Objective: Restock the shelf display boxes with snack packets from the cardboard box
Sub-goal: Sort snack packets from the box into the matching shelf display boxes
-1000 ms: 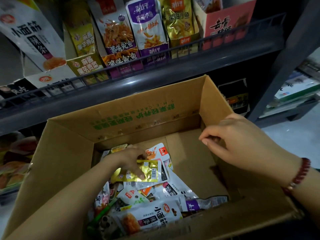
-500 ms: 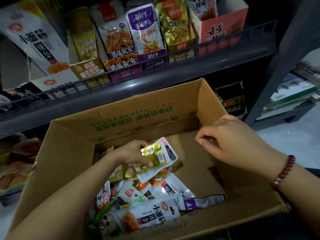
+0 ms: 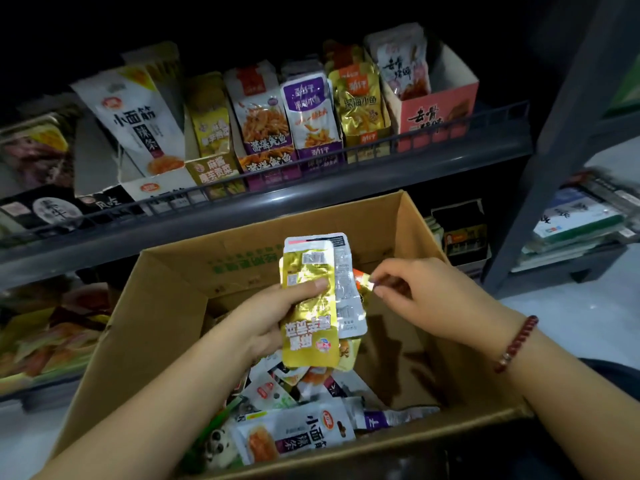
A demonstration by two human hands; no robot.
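At the far left, the packets on the shelf (image 3: pixel 270 206) and on the level below are dim and blurred, their print hard to read. Behind the shelf's wire rail stand the display boxes (image 3: pixel 438 112), each showing upright packets. Below, the cardboard box (image 3: pixel 145 327) sits open, its near wall cut off by the lower edge of the view; loose packets (image 3: pixel 298 434) lie heaped in its left half. Above that heap the left hand (image 3: pixel 273 320) grips a small stack of packets, thumb pressed across the front of the gold packet (image 3: pixel 308 323). That packet stands with its long axis near vertical, its print upside down. A silver packet (image 3: pixel 346 292) lies behind it, mostly hidden, showing along the top and right edges. Just right of the stack, the right hand (image 3: pixel 426 296) pinches the corner of an orange packet (image 3: pixel 360 277), most of it covered. A red bead bracelet (image 3: pixel 516 344) circles that wrist.
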